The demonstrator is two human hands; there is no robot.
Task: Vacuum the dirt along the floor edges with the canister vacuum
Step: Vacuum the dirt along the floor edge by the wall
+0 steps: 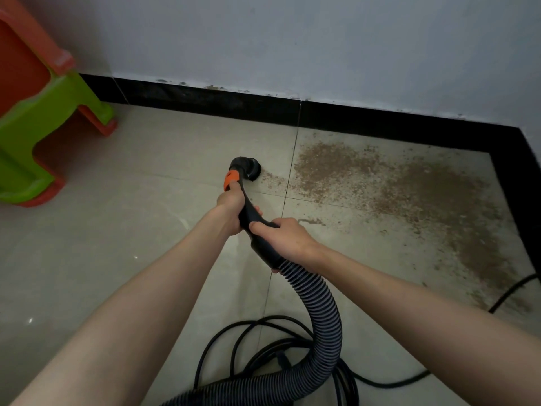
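Note:
A black vacuum handle (254, 221) with an orange collar (231, 179) ends in a round brush nozzle (248, 169) that sits on the tile floor. My left hand (231, 209) grips the handle just below the collar. My right hand (284, 235) grips it lower down, where the ribbed hose (322, 306) joins. Brown dirt (389, 183) is spread over the tiles to the right of the nozzle, toward the corner and along the right wall. The nozzle touches the dirt's left fringe. The canister is out of view.
A black baseboard (222, 101) runs along the white wall and turns at the right corner (515, 159). Stacked green and orange plastic stools (38, 112) stand at the left. A coiled black power cord (263, 347) lies on the floor near me, trailing off to the right.

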